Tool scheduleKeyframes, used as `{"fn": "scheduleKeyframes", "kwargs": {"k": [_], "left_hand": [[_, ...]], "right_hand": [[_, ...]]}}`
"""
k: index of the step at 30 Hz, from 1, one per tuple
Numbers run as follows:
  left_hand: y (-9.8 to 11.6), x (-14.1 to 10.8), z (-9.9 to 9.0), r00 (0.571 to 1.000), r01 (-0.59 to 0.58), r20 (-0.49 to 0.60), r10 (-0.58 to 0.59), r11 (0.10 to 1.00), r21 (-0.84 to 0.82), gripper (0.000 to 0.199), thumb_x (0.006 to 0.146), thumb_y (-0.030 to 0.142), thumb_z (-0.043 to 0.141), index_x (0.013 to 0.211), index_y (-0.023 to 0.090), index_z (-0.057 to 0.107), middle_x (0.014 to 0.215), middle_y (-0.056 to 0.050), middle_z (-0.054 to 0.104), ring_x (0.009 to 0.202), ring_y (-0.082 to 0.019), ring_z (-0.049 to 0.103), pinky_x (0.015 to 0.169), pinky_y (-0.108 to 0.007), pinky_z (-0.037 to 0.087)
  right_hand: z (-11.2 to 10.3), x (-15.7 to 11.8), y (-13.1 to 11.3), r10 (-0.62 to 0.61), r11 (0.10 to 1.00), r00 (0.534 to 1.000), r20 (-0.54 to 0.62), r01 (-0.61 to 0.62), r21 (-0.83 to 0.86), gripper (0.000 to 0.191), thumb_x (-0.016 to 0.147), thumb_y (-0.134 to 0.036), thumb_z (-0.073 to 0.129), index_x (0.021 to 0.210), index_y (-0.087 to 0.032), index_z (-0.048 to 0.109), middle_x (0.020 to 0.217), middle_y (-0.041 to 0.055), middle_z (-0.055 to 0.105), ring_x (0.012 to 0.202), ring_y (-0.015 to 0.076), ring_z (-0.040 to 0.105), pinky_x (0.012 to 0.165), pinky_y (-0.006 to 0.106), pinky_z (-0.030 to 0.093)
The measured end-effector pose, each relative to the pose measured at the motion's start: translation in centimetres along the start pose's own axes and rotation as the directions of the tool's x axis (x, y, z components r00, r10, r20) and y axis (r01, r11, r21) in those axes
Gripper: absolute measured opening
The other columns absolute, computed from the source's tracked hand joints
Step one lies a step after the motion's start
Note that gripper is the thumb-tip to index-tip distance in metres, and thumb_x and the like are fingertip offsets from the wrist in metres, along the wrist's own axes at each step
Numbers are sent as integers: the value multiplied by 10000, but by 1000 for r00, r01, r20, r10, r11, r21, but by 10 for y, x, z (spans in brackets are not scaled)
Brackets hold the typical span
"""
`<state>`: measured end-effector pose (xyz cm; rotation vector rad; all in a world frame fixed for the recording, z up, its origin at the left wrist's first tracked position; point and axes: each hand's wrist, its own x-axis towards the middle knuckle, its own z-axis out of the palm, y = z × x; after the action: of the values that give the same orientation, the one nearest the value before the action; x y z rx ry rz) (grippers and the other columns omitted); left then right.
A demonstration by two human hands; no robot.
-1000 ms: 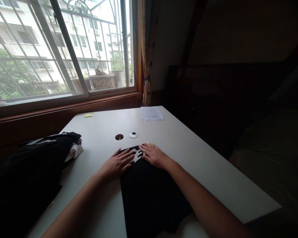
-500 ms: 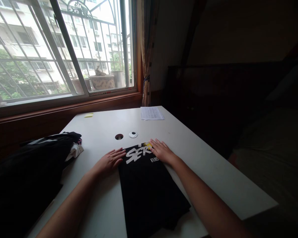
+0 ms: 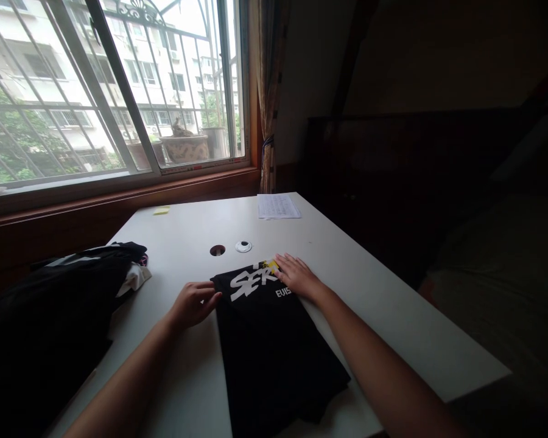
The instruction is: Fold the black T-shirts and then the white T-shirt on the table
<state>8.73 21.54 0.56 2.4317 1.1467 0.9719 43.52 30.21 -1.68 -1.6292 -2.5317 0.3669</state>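
Garment (image 3: 274,359) spread dark and flat between my hands!
My left hand (image 3: 194,304) curls at its far left corner, though I can't tell whether cloth is pinched; my right hand (image 3: 298,277) lies open, fingers extended over the far right corner by the yellow print. Just beyond my grip sit a table hole (image 3: 217,250) and a round cover (image 3: 243,246), while piled clothes (image 3: 59,304) slump left of my left hand.
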Motion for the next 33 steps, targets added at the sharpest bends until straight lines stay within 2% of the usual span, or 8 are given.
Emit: {"fn": "scheduleKeyframes", "kwargs": {"k": [5,10,12,15,18,22,26,33], "left_hand": [[-9,0,-11,983,186,3,-186,981,-51,385,983,441,537,738,183,684,724,-33,615,644,-151,537,628,-268,425],[-7,8,-12,927,366,107,-359,929,-56,412,920,547,571,755,193,704,768,-31,654,693,-180,580,645,-276,436],[-6,12,-13,881,459,146,-450,887,-39,421,879,584,593,768,197,715,780,-36,682,725,-202,604,654,-283,438],[-3,14,-16,778,607,220,-589,794,-20,481,824,648,606,780,186,733,746,-41,695,704,-216,608,620,-287,416],[2,14,-18,700,701,248,-669,710,-64,529,771,690,622,750,174,736,687,-40,684,638,-205,584,575,-284,383],[6,16,-13,666,744,192,-720,628,-228,524,690,683,694,730,162,734,727,-69,722,679,-227,629,600,-288,410],[4,21,-3,653,745,140,-744,598,-296,479,695,633,719,774,161,729,725,-57,703,676,-215,625,592,-280,414],[4,13,-4,616,748,160,-771,509,-427,436,632,564,772,751,152,694,642,-18,632,563,-154,560,540,-263,397]], "right_hand": [[1,1,2,-10,1000,1000,-8,10,-4,706,1025,-619,181,1623,-253,261,1688,-12,209,1567,218,121,1258,426,101],[2,0,4,-27,1000,1000,-15,27,12,719,1023,-636,174,1625,-251,253,1688,-6,208,1567,217,123,1256,432,108],[3,1,5,-31,999,999,-13,31,14,727,1021,-645,167,1625,-249,252,1689,-1,204,1567,219,119,1255,429,106],[4,2,6,-32,999,999,-10,32,9,725,1023,-641,168,1626,-248,250,1690,-1,204,1567,221,119,1255,420,102],[4,3,6,-37,999,999,-6,37,-3,714,1026,-627,183,1627,-247,245,1689,2,207,1566,224,123,1255,423,102],[4,3,5,-32,999,999,-18,31,-11,696,1030,-606,197,1621,-246,270,1686,7,221,1563,223,143,1254,421,109],[3,0,4,-39,999,999,-17,39,-17,691,1031,-600,199,1620,-246,276,1683,14,236,1562,222,148,1253,415,117],[-1,0,5,-33,999,999,37,34,-15,733,1021,-642,164,1638,-249,193,1701,16,175,1568,228,108,1251,435,129]]}}
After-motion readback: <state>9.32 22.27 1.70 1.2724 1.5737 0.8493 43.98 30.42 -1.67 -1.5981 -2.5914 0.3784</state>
